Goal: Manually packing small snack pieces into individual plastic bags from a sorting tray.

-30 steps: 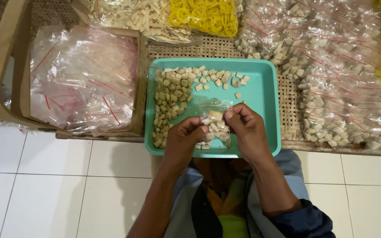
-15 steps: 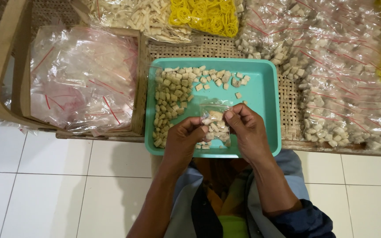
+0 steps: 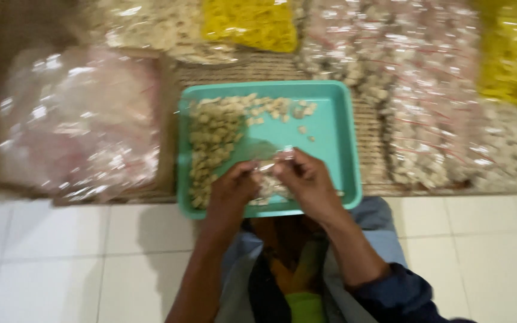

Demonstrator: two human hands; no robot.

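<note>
bag: small clear plastic bag (image 3: pixel 270 173), part filled with pale pieces, held over near edge of teal tray (image 3: pixel 336 119)
left hand (image 3: pixel 234 191): fingers pinched on bag's left edge
right hand (image 3: pixel 306 179): fingers pinched at bag's top, closed on it
progress: loose snack pieces (image 3: pixel 210 137) heaped on tray's left, so most looks unbagged
surroundings: filled bags (image 3: pixel 426 119) piled right; empty bags (image 3: pixel 73 119) left; blurred

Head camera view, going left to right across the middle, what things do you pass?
Pile of clear bags → teal tray with pale pieces, where left hand and right hand hold a small clear bag → filled bags of pale pieces → yellow bag.
</note>
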